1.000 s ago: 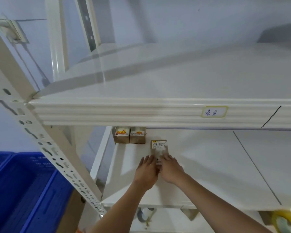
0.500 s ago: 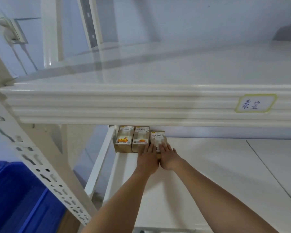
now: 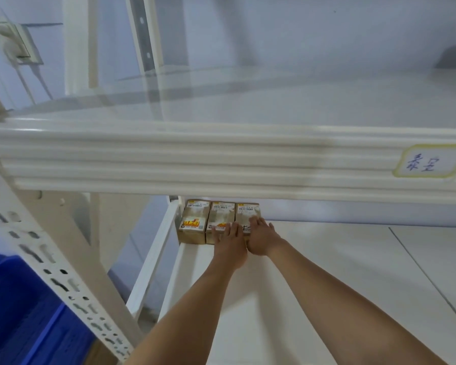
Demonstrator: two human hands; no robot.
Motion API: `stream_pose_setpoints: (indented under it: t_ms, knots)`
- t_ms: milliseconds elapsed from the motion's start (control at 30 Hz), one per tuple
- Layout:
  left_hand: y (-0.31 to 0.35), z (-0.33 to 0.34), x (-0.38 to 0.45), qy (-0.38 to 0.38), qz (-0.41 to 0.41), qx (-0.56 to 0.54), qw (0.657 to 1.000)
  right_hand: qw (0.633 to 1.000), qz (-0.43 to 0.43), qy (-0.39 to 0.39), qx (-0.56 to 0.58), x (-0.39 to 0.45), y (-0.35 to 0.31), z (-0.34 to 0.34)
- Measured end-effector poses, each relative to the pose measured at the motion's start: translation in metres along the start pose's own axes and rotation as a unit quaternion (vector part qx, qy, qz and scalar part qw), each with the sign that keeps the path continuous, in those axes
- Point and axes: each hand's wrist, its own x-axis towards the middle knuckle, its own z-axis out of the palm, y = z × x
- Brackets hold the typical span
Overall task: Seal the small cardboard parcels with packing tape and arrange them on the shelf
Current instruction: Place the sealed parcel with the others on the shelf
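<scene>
Head view: third parcel (image 3: 246, 216), pressed by flat left hand (image 3: 228, 239) and right hand (image 3: 261, 237) side by side, is best squared flush beside the middle parcel (image 3: 219, 217).

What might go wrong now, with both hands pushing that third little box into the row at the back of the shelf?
1. The right hand and left hand press with flat fingers on the third parcel; an uneven push may skew it against the middle parcel.
2. A hard shove might shift the whole row, including the left parcel.
3. The upper shelf edge hides the row's far end, so alignment is hard to judge.
</scene>
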Motion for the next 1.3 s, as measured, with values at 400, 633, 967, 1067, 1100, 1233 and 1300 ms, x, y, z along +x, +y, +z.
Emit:
stream_pose_setpoints:
  t_ms: [400, 633, 967, 1067, 1100, 1233, 1300]
  knots:
    - [0.154, -0.014, -0.058, -0.084, 0.133, -0.051, 0.986, 0.983, 0.165, 0.082, -0.011, -0.162, 0.114, -0.026]
    - [0.316, -0.035, -0.105, -0.116, 0.28, -0.023, 0.953, 0.944, 0.312, 0.098, -0.042, -0.305, 0.23, -0.071]
    - [0.51, -0.07, -0.16, -0.094, 0.33, 0.002, 0.939, 0.915, 0.366, 0.159, -0.063, -0.449, 0.367, -0.148]
    - [0.562, -0.076, -0.169, -0.094, 0.325, 0.014, 0.941, 0.914, 0.362, 0.175, -0.057, -0.474, 0.404, -0.174]
    - [0.579, -0.078, -0.171, -0.089, 0.322, 0.018, 0.942, 0.914, 0.359, 0.18, -0.06, -0.481, 0.416, -0.182]
    - [0.635, -0.078, -0.175, -0.088, 0.316, 0.036, 0.944, 0.917, 0.348, 0.19, -0.044, -0.505, 0.462, -0.205]
    - [0.661, -0.076, -0.172, -0.088, 0.314, 0.047, 0.944, 0.917, 0.347, 0.193, -0.036, -0.511, 0.487, -0.214]
